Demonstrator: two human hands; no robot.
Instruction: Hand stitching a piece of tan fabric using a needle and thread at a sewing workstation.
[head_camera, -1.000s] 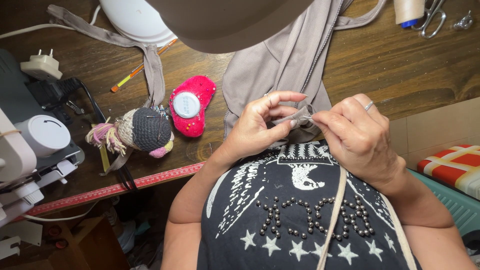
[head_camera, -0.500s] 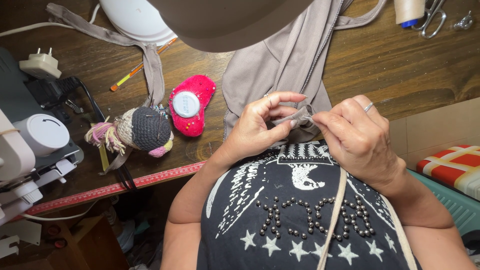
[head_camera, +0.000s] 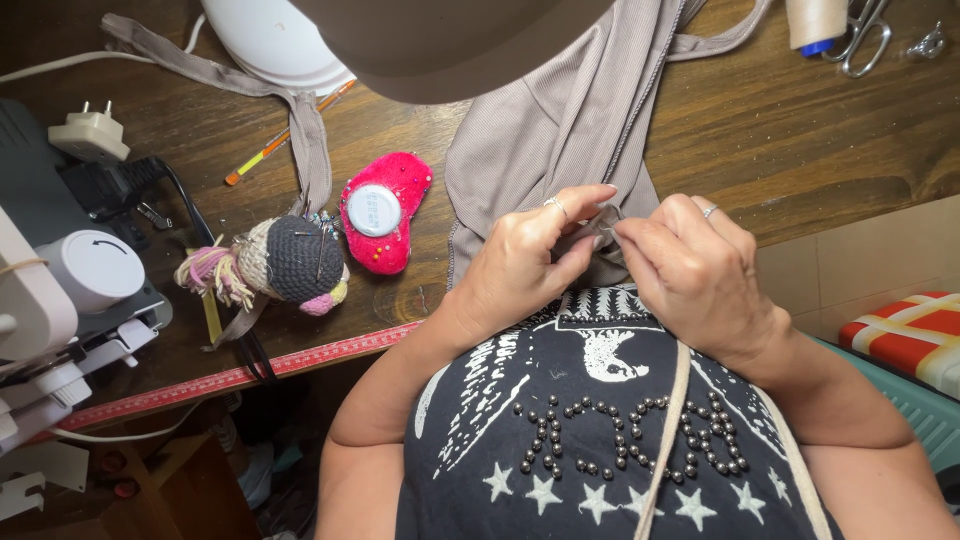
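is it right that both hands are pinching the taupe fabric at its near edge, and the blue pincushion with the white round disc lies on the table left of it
Not quite: the pincushion is pink-red, not blue. The head view shows it with the white round disc on top, lying on the table left of the taupe fabric, which the left hand and right hand pinch at its near edge.

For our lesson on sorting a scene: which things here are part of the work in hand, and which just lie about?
In hand:
left hand
right hand
grey cloth, pinched by both hands

Lying about:
pink pincushion
knitted doll
red tape measure
pencil
thread spool
scissors
plug
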